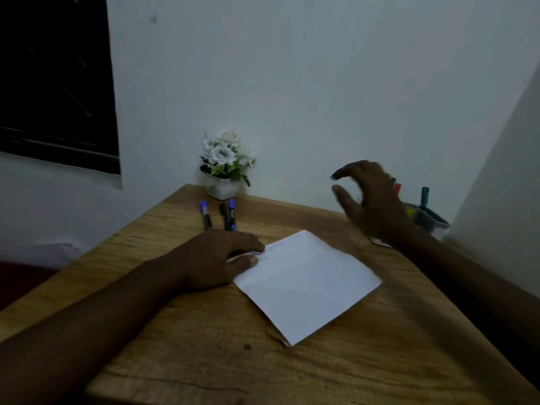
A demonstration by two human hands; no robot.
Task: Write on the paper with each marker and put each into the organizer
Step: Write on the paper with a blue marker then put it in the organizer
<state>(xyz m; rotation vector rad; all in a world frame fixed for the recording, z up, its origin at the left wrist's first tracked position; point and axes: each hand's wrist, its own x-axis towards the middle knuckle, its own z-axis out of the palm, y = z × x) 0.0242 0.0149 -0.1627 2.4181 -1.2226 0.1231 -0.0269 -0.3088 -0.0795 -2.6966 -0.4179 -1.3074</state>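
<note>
A white sheet of paper [306, 283] lies on the wooden table [204, 346], with faint writing near its upper left corner. My left hand [217, 257] rests flat on that corner, fingers straight. Three markers lie beyond it: a blue-capped one [205, 214], a black one [224, 216] and another blue one [232, 214]. My right hand [369, 200] hovers blurred above the table, fingers spread, holding nothing. Behind it stands the organizer [432, 219] with a green marker [424, 197] and a red marker [396, 188] upright in it.
A small white pot of white flowers [225, 165] stands at the table's far edge against the wall. A wall corner rises close on the right [496, 171]. A dark window is at upper left.
</note>
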